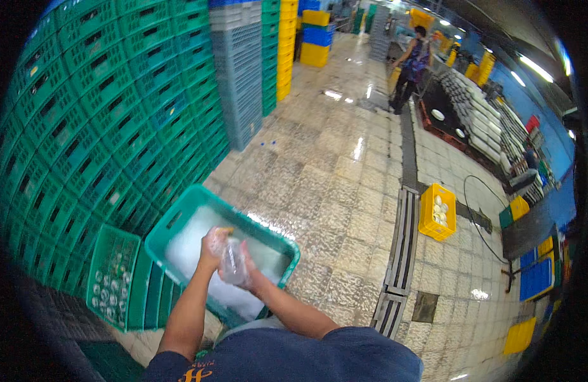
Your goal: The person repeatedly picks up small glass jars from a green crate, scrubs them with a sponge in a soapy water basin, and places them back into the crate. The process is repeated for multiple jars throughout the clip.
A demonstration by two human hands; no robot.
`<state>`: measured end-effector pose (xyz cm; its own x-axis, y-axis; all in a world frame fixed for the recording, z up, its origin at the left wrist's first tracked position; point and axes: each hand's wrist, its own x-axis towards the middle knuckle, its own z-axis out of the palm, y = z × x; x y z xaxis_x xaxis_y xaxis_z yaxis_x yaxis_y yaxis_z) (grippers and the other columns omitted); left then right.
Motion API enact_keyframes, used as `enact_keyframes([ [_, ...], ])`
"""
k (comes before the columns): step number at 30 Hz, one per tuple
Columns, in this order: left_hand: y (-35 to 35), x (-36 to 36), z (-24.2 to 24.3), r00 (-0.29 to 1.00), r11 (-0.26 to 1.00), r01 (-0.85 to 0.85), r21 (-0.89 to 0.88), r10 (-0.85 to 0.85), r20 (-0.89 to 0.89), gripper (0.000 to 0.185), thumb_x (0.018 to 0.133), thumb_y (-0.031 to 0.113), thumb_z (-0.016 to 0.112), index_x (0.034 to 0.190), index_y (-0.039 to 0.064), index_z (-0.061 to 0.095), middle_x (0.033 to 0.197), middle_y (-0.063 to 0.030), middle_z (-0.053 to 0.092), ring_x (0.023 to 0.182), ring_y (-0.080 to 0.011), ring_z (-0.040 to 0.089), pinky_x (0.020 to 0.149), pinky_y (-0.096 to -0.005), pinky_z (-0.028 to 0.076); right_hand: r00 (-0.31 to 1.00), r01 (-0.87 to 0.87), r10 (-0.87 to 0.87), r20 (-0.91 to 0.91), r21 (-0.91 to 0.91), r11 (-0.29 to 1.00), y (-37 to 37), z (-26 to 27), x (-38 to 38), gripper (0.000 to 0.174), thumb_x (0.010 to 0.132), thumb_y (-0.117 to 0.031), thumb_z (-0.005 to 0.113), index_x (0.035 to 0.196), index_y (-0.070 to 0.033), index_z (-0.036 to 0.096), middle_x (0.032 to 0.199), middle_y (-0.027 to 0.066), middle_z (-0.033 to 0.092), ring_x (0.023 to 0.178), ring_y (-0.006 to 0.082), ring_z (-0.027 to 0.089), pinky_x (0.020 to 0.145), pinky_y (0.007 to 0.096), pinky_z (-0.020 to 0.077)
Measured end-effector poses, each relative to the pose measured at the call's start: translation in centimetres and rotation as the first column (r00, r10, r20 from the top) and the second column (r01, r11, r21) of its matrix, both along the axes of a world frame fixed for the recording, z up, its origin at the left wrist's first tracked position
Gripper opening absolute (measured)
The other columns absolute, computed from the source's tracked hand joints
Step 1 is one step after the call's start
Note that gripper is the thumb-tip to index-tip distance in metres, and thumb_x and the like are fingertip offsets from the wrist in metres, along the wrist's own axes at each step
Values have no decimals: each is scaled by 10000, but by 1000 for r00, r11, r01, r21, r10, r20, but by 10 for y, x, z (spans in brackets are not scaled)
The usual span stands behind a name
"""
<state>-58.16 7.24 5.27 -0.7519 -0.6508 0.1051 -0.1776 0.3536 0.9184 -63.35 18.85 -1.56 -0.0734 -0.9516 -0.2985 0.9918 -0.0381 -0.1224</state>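
Note:
Over a green plastic tub (pixel 288 244) of sudsy water, both of my hands are at work on a clear drinking glass (pixel 234 261). My right hand (pixel 248 276) is wrapped around the glass from the right. Foam covers part of my left hand (pixel 215 244), which is at the far end of the glass. A small yellow item (pixel 225 230), perhaps a scrubbing sponge, shows at its fingers. White foam (pixel 191 238) covers much of the water; anything beneath it is hidden.
Left of the tub, a green crate (pixel 94 267) holds several clear glasses (pixel 110 296). Stacked green crates (pixel 131 105) rise behind it. A yellow crate (pixel 437 229) with white crockery stands by a floor drain grate (pixel 401 253). Farther off, a person (pixel 413 62) stands on the wet tiles (pixel 332 200).

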Motion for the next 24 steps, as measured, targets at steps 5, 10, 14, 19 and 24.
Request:
enact_keyframes([
  [5, 0, -5, -47, 981, 946, -129, 298, 165, -98, 295, 1021, 288, 518, 1162, 52, 626, 1026, -125, 699, 903, -270, 688, 789, -411, 574, 717, 318, -138, -683, 145, 937, 6, 10, 18, 563, 905, -530, 686, 1208, -66, 584, 1011, 97, 683, 871, 272, 675, 780, 419, 564],
  [10, 65, 3, -71, 942, 33, 42, 999, 332, -51, 393, 1052, 325, 394, 1279, 63, 578, 1144, -111, 684, 978, -282, 697, 828, -420, 595, -214, 721, 23, -977, -142, 678, 26, 3, -6, 723, 756, -404, 837, 1276, -21, 514, 1148, 210, 636, 1025, 383, 645, 902, 469, 523],
  [14, 82, 8, -111, 995, 358, 38, 933, 70, -67, 448, 1027, 383, 454, 1328, 70, 563, 1257, -102, 650, 1112, -262, 657, 900, -402, 559, -565, 656, 125, -816, -353, 667, 50, -9, -27, 798, 720, -361, 876, 1329, -38, 472, 1137, 158, 663, 1003, 330, 678, 887, 434, 546],
  [19, 77, 26, -213, 733, 695, 630, -347, -385, 562, 373, 893, 281, 576, 1182, 52, 631, 1091, -156, 698, 962, -377, 677, 807, -478, 554, -332, 737, 146, -932, -159, 657, 74, -15, -22, 827, 678, -326, 908, 1323, -37, 479, 1126, 146, 660, 980, 314, 680, 872, 410, 553],
  [24, 99, 57, -240, 359, 532, 846, -27, -532, 767, 339, 858, 195, 626, 1171, 66, 640, 990, -141, 705, 842, -338, 674, 722, -455, 555, -303, 712, 213, -929, -72, 698, 92, -5, -31, 803, 644, -280, 911, 1295, -40, 506, 1112, 183, 659, 995, 372, 667, 887, 440, 541],
])
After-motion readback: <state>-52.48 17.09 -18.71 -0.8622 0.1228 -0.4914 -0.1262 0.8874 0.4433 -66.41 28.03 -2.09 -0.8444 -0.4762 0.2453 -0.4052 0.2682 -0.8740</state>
